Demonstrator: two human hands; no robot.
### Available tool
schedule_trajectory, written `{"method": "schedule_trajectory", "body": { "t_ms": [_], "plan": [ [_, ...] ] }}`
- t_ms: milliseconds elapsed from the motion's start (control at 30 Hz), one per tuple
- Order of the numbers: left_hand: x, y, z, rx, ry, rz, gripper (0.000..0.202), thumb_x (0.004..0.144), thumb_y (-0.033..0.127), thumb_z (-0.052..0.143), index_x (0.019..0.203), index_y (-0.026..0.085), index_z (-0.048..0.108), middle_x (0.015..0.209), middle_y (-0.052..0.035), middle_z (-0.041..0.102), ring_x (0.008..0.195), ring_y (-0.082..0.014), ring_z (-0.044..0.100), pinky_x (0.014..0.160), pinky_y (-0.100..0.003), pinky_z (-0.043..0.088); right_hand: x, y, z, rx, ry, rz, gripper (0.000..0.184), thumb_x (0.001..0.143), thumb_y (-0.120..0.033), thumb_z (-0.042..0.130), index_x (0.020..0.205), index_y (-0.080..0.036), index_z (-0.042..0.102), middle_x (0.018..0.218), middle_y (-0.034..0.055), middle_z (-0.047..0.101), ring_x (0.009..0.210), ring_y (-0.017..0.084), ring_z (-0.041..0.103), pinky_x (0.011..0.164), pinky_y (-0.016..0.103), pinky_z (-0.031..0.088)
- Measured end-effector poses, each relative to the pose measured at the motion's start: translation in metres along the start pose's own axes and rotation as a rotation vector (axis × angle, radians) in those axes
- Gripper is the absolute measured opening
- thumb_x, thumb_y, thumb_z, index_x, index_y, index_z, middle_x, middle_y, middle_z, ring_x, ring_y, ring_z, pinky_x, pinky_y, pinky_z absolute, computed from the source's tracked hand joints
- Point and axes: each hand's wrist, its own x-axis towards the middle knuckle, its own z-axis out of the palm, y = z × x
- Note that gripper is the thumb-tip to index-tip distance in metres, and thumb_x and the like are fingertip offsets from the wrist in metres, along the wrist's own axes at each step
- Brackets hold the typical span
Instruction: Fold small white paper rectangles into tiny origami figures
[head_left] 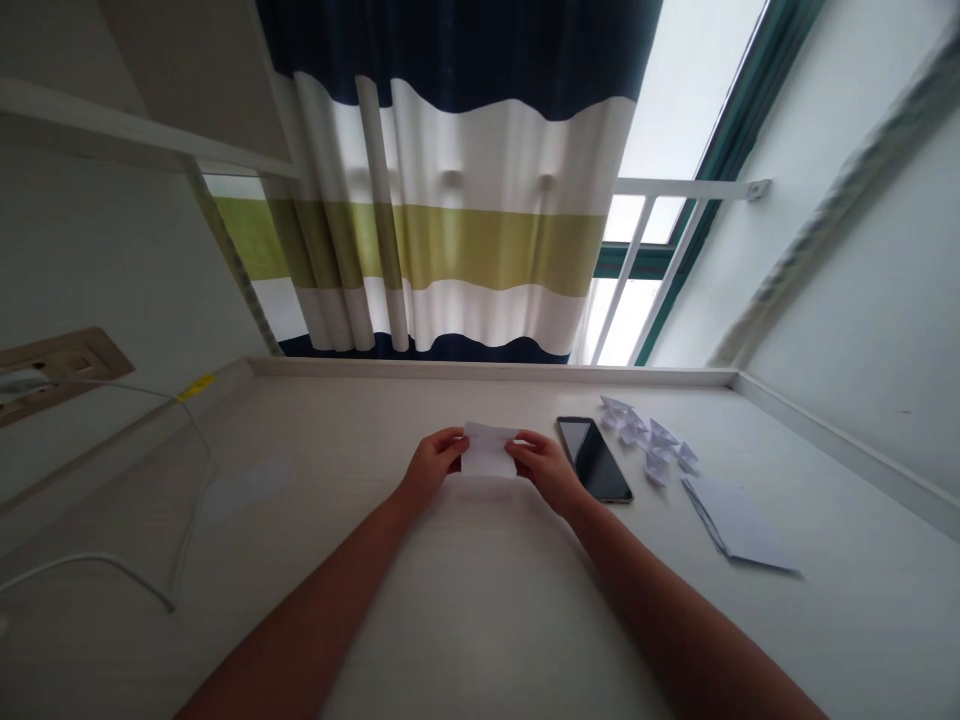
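Note:
A small white sheet of paper (488, 452) is held up between my two hands, just above the pale table. My left hand (435, 462) pinches its left edge, thumb in front. On the opposite edge, my right hand (546, 466) grips the paper in the same way. A dark smartphone (595, 460) lies flat beside my right hand. Several small folded paper pieces (632, 428) are grouped beyond the phone, and a stack of white paper sheets (739, 522) rests to their right.
A white cable (196, 500) runs from the wall socket (64, 372) across the left of the table (352, 410). A raised rim (487, 371) borders the far edge. Behind it hang striped curtains (495, 250) beside a white railing (679, 189).

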Motion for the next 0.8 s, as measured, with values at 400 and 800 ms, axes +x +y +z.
{"method": "schedule_trajectory", "body": {
  "t_ms": [400,800],
  "plan": [
    [-0.005,0.003,-0.001,0.083,-0.068,0.002,0.018,0.066,0.025,0.052,0.071,0.012,0.063,0.067,-0.0019,0.055,0.061,-0.011,0.052,0.053,-0.024,0.048,-0.006,0.0,0.002,-0.081,-0.015,-0.044,0.018,0.063,-0.026,0.058,0.074,-0.016,0.068,0.06,-0.001,0.058,0.056,0.009,0.05,0.056,0.023,0.042],
    [-0.007,-0.003,0.009,0.082,0.017,-0.018,0.046,0.062,0.027,0.066,0.103,0.018,0.048,0.075,-0.0001,0.058,0.059,-0.01,0.058,0.056,-0.023,0.049,-0.003,0.01,0.004,-0.232,0.093,-0.16,0.033,0.058,-0.026,0.068,0.089,-0.019,0.062,0.072,-0.0014,0.057,0.062,0.011,0.055,0.058,0.026,0.047]
  ]
}}
